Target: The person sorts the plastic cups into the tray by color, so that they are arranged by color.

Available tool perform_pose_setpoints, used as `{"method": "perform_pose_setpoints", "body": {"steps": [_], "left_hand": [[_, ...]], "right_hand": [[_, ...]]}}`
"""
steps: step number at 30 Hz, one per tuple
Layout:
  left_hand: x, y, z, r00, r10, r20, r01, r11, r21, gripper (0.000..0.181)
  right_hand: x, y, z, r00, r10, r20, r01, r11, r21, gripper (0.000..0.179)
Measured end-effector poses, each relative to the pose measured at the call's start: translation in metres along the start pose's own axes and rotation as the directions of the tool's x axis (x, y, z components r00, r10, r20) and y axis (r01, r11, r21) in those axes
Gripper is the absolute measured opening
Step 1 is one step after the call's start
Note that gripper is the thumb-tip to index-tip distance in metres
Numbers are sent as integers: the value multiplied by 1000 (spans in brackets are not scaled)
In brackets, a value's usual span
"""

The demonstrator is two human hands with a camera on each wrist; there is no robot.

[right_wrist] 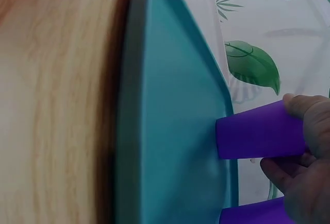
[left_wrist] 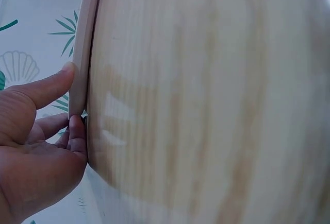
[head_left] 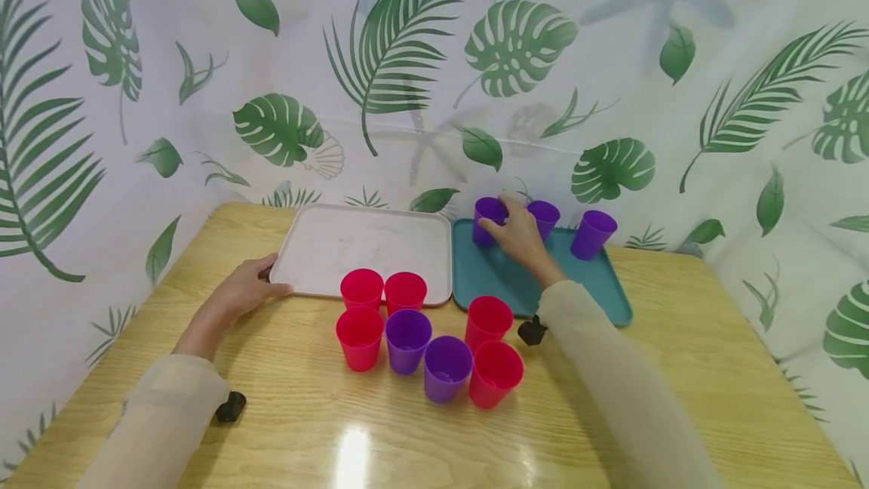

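Note:
My right hand (head_left: pixel 523 236) grips a purple cup (head_left: pixel 485 235) at the back left corner of the teal tray (head_left: pixel 498 281). In the right wrist view, the fingers and thumb of that hand (right_wrist: pixel 309 149) hold the upper part of the cup (right_wrist: pixel 263 131), whose base meets the tray near its rim. Two more purple cups (head_left: pixel 594 235) stand upright along the tray's back edge. My left hand (head_left: pixel 241 289) holds the front left corner of the white tray (head_left: pixel 366 244). In the left wrist view, its thumb lies on the tray's rim (left_wrist: pixel 81 74) and its other fingers curl at the edge.
In front of the trays stand several red cups (head_left: pixel 360 339) and two purple cups (head_left: pixel 407 345), close together on the wooden table (head_left: pixel 292 398). A leaf-patterned cloth (head_left: pixel 434 59) hangs behind and beside the table.

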State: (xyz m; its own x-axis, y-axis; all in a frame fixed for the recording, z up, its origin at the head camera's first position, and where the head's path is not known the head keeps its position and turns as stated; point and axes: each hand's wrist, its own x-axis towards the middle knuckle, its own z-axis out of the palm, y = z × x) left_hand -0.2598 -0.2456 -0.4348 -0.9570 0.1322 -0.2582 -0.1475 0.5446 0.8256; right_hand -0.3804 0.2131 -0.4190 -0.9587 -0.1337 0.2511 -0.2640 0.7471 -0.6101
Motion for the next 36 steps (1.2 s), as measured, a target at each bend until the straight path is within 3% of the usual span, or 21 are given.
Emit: {"method": "perform_pose_setpoints", "body": {"steps": [7, 13, 18, 23, 30, 36], "left_hand": [[0, 0, 3, 1000, -14, 7, 14, 1000, -12, 82], [-1, 0, 3, 1000, -12, 5, 12, 1000, -14, 84], [-3, 2, 1, 1000, -21, 6, 21, 1000, 7, 84], [-2, 2, 0, 1000, -26, 13, 26, 1000, 4, 83], [0, -1, 0, 1000, 1, 15, -1, 1000, -6, 82], [0, -1, 1, 1000, -7, 14, 7, 1000, 2, 83]], "right_hand": [[-5, 0, -2, 1000, -31, 2, 31, 999, -8, 75], [-15, -13, -15, 988, -134, -80, 132, 991, -19, 68], [-25, -27, -31, 971, -178, -160, 187, 982, 40, 60], [-38, -38, -44, 957, -225, -185, 251, 959, 134, 56], [-62, -57, -62, 949, -274, -156, 306, 917, 255, 53], [-87, -73, -75, 945, -315, -93, 328, 900, 287, 49]]}}
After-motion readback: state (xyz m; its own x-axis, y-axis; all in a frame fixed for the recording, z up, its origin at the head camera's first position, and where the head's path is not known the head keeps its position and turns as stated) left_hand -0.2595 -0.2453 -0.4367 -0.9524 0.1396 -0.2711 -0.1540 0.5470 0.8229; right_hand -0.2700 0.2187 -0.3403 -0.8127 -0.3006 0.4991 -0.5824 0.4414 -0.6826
